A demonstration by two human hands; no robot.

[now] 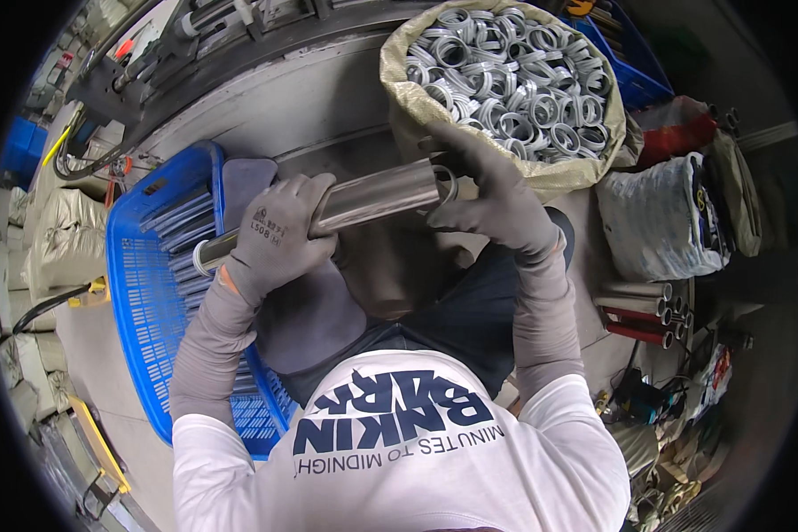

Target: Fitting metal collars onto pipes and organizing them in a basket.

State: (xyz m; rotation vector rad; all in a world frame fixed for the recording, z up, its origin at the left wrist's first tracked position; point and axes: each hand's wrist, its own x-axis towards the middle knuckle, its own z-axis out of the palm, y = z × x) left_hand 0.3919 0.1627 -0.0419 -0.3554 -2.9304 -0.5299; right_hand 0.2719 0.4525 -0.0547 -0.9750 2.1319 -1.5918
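Observation:
A shiny metal tube [377, 197] lies slantwise across my lap, its right end higher than its left. My left hand [279, 232], in a grey glove, is wrapped round the tube's left part. A pale ring [202, 258] sits at the tube's lower left end. At the other end my gloved right hand [496, 199], slightly blurred, has its thumb and fingers round a metal ring [448, 183] against the tube's mouth. Whether that ring is seated on the tube, I cannot tell.
Beyond my right hand stands a woven sack [397, 80] heaped with metal rings [514, 75]. A blue plastic basket [137, 328] with several metal tubes [182, 226] is at my left. More tubes [638, 306] are stacked at the right below a wrapped bundle [656, 217]. Machinery [168, 80] runs along the back.

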